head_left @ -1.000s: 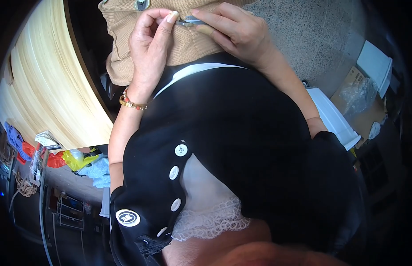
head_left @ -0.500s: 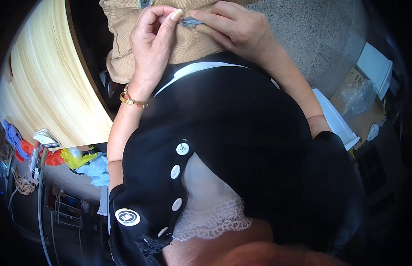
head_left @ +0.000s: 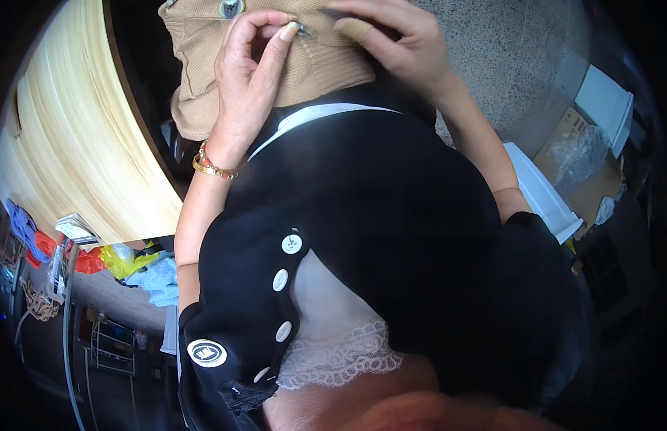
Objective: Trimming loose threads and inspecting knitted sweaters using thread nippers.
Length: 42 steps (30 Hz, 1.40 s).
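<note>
The tan knit garment lies across the person's lap at the top of the view, just right of the pale wooden tabletop; it serves as the landmark for all positions below. One round metal button sits on the garment's upper edge, left of both hands. The left hand rests on the middle of the garment, fingers curled together, with thumb and forefinger pinched on a small metal piece at the garment's upper right part. A gold bracelet with red beads circles the left wrist, just below the garment's lower edge. The right hand lies on the garment's right side, fingers bent and pressing the fabric beside the same metal piece; whether it grips the piece cannot be told. One fingertip of the right hand carries a tan bandage. Below the garment, the person's black top fills the centre of the view and hides the garment's lower portion. Four white buttons run down the black top, and one round white badge sits below them. Right of the garment lie speckled floor, one white box lid and one cardboard box.
</note>
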Motion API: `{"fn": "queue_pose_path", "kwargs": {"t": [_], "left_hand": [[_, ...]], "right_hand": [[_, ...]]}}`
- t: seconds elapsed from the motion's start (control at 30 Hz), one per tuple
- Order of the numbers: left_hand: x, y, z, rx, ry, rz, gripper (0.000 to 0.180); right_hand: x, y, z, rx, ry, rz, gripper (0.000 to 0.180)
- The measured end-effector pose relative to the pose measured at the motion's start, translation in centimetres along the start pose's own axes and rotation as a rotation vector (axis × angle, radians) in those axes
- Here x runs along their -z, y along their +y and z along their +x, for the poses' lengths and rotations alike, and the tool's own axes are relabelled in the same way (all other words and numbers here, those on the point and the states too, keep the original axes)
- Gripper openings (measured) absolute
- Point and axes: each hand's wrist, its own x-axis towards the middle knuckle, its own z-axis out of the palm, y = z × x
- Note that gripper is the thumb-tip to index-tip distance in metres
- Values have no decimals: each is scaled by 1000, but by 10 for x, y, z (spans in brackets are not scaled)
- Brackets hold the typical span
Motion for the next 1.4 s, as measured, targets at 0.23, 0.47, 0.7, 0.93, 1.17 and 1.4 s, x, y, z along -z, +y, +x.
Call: {"fn": "queue_pose_path", "kwargs": {"t": [0.23,0.47,0.7,0.93,1.17,1.4], "left_hand": [[-4,32,19,-646,1,571,21],[-36,41,30,-560,-393,664,24],[-40,40,44,-399,-385,859,29],[-20,27,45,-452,-314,622,27],[-7,58,32,-220,-233,266,32],[-6,67,18,-173,-108,212,31]], "right_hand": [[19,37,-13,-98,261,656,30],[14,47,-19,-386,318,685,29],[13,76,-36,-661,21,763,19],[33,42,-11,-808,-151,869,18],[23,11,0,-654,-110,1001,20],[4,-7,8,-621,-99,1117,28]]}}
